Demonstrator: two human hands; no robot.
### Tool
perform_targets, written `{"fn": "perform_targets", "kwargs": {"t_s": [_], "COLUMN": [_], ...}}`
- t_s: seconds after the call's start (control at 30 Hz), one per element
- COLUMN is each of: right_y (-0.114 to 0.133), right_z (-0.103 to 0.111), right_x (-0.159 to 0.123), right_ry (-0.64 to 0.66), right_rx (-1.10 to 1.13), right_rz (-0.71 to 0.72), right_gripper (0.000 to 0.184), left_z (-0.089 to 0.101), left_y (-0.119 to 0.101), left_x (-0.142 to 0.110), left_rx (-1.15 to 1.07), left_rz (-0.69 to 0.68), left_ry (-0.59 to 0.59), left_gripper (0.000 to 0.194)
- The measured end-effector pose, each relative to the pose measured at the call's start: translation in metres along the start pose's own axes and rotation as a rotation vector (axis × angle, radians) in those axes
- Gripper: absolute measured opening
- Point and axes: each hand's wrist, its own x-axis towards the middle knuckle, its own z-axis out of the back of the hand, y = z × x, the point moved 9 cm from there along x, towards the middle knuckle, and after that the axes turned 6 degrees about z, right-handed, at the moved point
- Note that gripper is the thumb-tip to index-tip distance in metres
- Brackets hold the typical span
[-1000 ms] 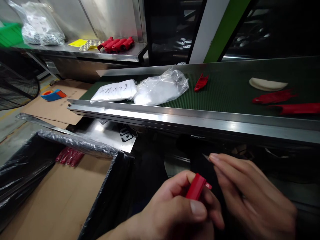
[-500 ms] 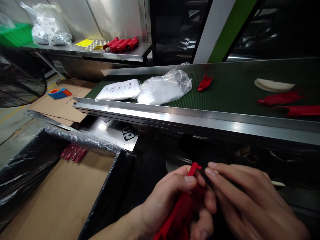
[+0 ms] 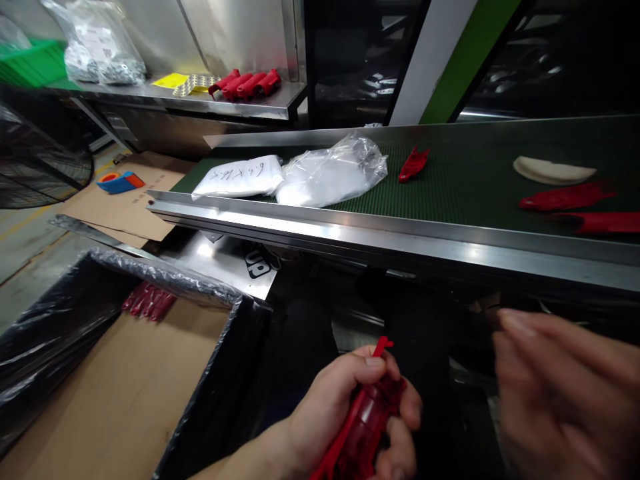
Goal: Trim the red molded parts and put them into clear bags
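Note:
My left hand (image 3: 345,393) is wrapped round a red plastic housing part (image 3: 367,417), its thumb lying along the upper edge. A narrow red tip sticks out above the thumb, and the lower end runs out of view. Off to the right, my right hand (image 3: 565,380) is apart from that part and blurred. Its thumb and fingertips are pinched together; whatever lies between them is too small and smeared to name. On the conveyor belt (image 3: 450,200) beyond lie a small red part (image 3: 414,165), a longer red part (image 3: 567,196) and a cream half-round piece (image 3: 553,171).
White packets (image 3: 237,177) and a clear plastic bag (image 3: 333,173) lie on the belt behind its metal rail (image 3: 350,223). A box lined with black plastic (image 3: 213,353) stands at left, with bagged red parts (image 3: 149,301) inside. Several red shells (image 3: 245,85) rest on a steel shelf (image 3: 175,100).
My right hand has moved away from the red part to the right. My left hand keeps its hold, slightly lower, and more of the red part shows.

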Motion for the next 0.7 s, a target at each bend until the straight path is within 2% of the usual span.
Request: {"fn": "perform_targets", "kwargs": {"t_s": [0.07,0.1,0.2,0.3,0.37,0.4,0.53,0.6,0.63,0.7], "right_y": [-0.001,-0.003,-0.003,0.010,0.014,0.013,0.010,-0.001,-0.010,-0.032], "right_z": [0.004,0.001,-0.020,-0.037,-0.044,-0.047,-0.070,-0.075,-0.074,-0.064], "right_x": [0.005,0.007,0.009,0.016,0.020,0.021,0.004,-0.007,-0.012,-0.019], "right_ry": [-0.052,-0.043,0.116,0.287,0.339,0.357,0.454,0.396,0.320,0.081], "right_rx": [-0.001,0.042,0.233,0.349,0.426,0.465,0.616,0.661,0.685,0.754], "right_rz": [-0.056,-0.131,-0.313,-0.294,-0.302,-0.333,-0.545,-0.698,-0.775,-0.910], "right_gripper": [0.054,0.049,0.032,0.020,0.010,0.008,0.022,0.024,0.024,0.024], "left_z": [0.003,0.003,0.006,0.011,0.010,0.009,0.002,0.003,0.005,0.008], "left_y": [0.002,0.001,-0.004,-0.012,-0.019,-0.022,-0.029,-0.032,-0.032,-0.033], "left_x": [-0.002,-0.004,-0.010,-0.019,-0.025,-0.026,-0.023,-0.019,-0.018,-0.015], "left_rx": [0.034,0.061,0.251,0.571,0.744,0.814,1.002,1.001,0.985,0.955], "left_rz": [-0.030,-0.050,-0.048,0.026,0.048,0.052,0.016,-0.005,-0.007,-0.004], "left_ry": [-0.013,-0.023,-0.147,-0.328,-0.396,-0.411,-0.418,-0.442,-0.461,-0.490], "left_gripper": [0.020,0.017,0.020,0.031,0.035,0.035,0.035,0.036,0.037,0.037]}}
